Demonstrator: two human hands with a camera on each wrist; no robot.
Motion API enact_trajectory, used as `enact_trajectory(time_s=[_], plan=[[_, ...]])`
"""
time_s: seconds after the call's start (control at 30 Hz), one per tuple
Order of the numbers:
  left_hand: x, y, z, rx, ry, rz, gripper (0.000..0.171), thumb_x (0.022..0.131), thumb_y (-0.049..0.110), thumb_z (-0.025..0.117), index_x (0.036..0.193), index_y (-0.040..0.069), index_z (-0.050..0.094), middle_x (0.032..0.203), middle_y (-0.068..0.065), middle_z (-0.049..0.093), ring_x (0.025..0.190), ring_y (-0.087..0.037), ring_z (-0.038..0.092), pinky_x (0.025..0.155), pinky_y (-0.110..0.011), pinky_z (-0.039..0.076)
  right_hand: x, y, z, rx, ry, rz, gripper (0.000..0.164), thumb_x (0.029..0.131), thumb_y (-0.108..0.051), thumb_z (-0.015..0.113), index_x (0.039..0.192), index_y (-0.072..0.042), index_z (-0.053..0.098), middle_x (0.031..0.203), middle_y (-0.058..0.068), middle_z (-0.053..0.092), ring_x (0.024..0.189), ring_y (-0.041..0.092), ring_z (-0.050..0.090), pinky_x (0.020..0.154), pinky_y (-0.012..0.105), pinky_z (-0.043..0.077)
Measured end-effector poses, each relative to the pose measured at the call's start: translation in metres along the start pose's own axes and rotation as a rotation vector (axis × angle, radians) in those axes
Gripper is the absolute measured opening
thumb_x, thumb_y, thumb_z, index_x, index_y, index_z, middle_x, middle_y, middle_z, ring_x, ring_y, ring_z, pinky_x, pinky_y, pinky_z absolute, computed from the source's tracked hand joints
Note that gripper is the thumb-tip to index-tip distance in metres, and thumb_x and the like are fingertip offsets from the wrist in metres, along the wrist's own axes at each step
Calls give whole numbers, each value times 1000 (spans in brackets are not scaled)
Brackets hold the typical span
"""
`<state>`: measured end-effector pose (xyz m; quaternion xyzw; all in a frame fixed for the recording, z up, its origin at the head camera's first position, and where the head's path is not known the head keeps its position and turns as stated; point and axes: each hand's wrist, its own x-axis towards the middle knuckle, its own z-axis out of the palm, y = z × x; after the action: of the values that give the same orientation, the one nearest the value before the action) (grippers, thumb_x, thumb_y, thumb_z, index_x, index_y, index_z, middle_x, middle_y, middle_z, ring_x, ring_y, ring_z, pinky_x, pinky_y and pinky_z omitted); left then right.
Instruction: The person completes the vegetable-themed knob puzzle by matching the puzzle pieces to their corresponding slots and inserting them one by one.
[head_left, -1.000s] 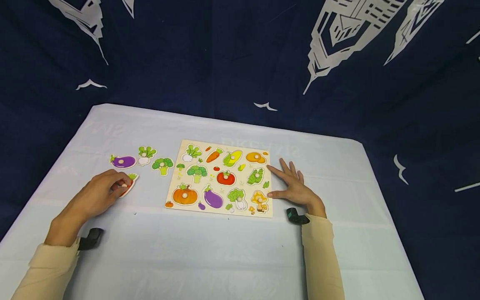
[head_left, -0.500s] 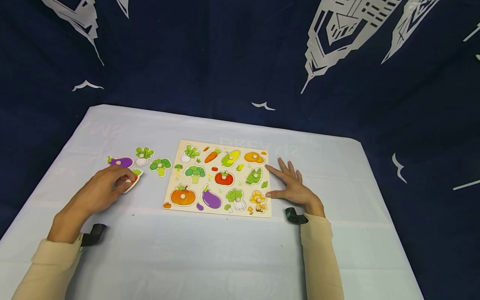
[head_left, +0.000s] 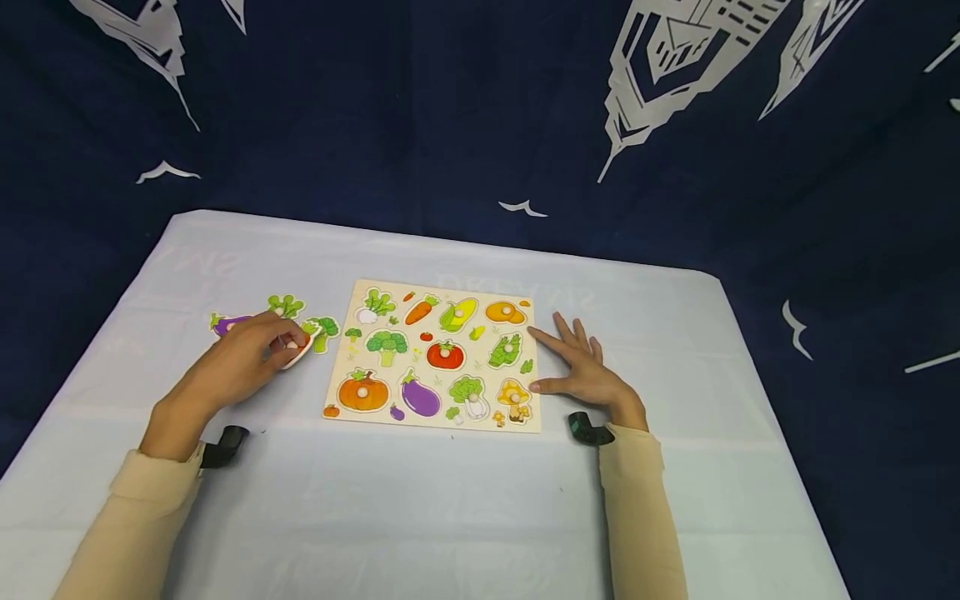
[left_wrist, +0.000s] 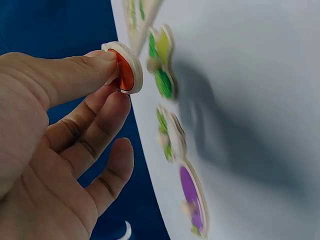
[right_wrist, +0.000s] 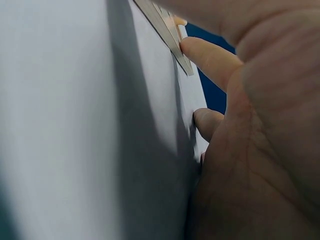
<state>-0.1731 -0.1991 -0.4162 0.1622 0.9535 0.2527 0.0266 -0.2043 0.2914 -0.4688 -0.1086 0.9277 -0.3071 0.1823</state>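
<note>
In the head view, the left hand is at the board's nine o'clock, thumb and forefinger pinching an orange piece with a green top. Around that hand lie an aubergine piece at eleven o'clock, partly covered, a turnip piece between one and two, and a broccoli piece between two and three. The puzzle board lies flat on the white desk; from its centre, a pumpkin piece sits at eight o'clock, a corn piece at one and a mushroom piece at four, each with a peg. The right hand is spread at the board's three o'clock, thumb and forefinger meeting that edge and gripping nothing.

In the left wrist view, the orange piece is tipped and held clear of the desk, with the lower fingers loosely bent beneath it. From it, the broccoli piece is at three o'clock, the turnip and aubergine pieces towards five, and a corner of the board between twelve and one.

In the right wrist view, a finger touches the board's edge near twelve o'clock.
</note>
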Motion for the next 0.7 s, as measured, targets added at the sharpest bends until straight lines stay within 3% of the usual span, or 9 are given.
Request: enact_trajectory(time_s=[0.33,0.7], plan=[[23,22,1,11,-67,17,14,93,4,69,107,5,70,103,-12,66,93,-28,57,88,-48,53,1,1,2,-15,18,-23,98,74,-46,86,156,-34,34,170,7,-6,153,35,-22,119,62,-15],[57,41,8,10,-122,57,12,96,7,66,107,9,70,97,-7,63,90,-25,56,85,-44,50,1,-3,-2,-11,2,3,99,74,-47,86,157,-35,33,170,5,-7,153,33,-24,119,62,-16]])
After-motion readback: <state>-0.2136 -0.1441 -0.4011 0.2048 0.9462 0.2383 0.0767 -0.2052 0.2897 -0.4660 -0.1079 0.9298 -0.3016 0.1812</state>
